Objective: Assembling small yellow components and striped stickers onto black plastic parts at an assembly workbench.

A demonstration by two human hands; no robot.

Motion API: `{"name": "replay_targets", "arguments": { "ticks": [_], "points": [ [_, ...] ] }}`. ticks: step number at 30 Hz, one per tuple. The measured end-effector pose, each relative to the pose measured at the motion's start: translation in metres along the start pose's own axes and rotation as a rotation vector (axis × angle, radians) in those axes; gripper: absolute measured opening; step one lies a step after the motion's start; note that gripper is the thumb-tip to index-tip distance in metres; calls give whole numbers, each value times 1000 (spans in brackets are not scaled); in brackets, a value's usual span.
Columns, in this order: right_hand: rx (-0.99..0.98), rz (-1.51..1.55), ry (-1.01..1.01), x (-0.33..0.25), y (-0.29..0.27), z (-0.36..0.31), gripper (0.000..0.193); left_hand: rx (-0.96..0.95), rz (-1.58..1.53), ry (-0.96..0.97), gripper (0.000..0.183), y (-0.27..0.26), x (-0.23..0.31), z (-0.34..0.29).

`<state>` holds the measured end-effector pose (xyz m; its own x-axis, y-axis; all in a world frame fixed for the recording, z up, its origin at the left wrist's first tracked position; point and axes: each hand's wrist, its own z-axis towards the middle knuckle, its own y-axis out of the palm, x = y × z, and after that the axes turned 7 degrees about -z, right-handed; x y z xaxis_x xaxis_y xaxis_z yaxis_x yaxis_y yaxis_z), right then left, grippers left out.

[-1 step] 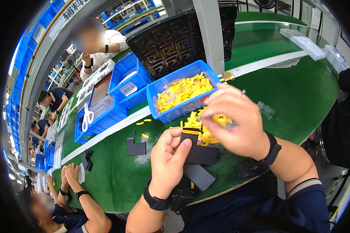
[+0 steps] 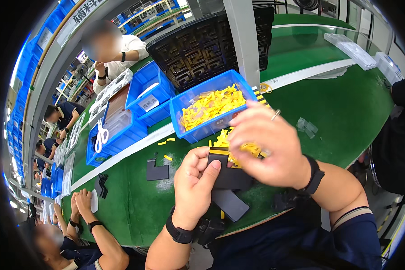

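Observation:
My left hand (image 2: 192, 191) is closed on a black L-shaped piece (image 2: 231, 178), its thumb pressed on the front face. A yellow strip (image 2: 218, 152) runs along the upper edge of that piece. My right hand (image 2: 274, 148) hovers just right of the piece's top, its fingers smeared by motion; whether they pinch anything is unclear. Partly behind it lies a pile of loose yellow strips (image 2: 222, 139). Under the held piece, a flat dark grey slab (image 2: 231, 205) rests near the table edge. Another black L-shaped piece (image 2: 158, 172) lies left on the green table (image 2: 126, 193).
Beyond my hands stands a blue bin (image 2: 191, 131) filled with yellow strips, against a grey post (image 2: 244, 40). Farther left are more blue bins (image 2: 141, 118) and white scissors (image 2: 101, 136). A co-worker's hands (image 2: 82, 202) are at the lower left. Clear plastic pieces (image 2: 307, 128) lie right.
My right hand has moved left and slightly down, closer to the top of the black piece. My left hand keeps its hold, almost unmoved.

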<state>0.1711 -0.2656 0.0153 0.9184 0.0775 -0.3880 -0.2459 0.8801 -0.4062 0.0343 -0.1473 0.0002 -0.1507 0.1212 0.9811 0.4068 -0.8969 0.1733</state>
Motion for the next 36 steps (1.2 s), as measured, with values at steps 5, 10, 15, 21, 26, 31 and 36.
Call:
{"name": "replay_targets", "arguments": {
  "ticks": [5, 10, 15, 21, 26, 31, 36],
  "points": [
    [-84, 18, -97, -10, 8, -9, 18, 9, -137, 171, 22, 1, -3, 1],
    [-157, 205, 145, -3, 5, -8, 15, 47, 170, 197, 31, 0, -4, -5],
    [-121, 265, 53, -3, 5, -4, 14, 15, 327, 268, 42, 1, -3, -4],
    [-21, 218, 283, -5, 6, -7, 8, 24, -96, 207, 26, 4, -1, -1],
    [-146, 274, 267, -5, 7, -8, 11, 62, -34, 216, 26, 8, -2, -2],
    [-55, 353, 419, -12, 4, -4, 13, 46, -85, 182, 26, 6, -1, -2],
    [-203, 591, 676, -12, 0, -4, 16, 54, -112, 206, 29, 7, -4, -1]
  ]
}}
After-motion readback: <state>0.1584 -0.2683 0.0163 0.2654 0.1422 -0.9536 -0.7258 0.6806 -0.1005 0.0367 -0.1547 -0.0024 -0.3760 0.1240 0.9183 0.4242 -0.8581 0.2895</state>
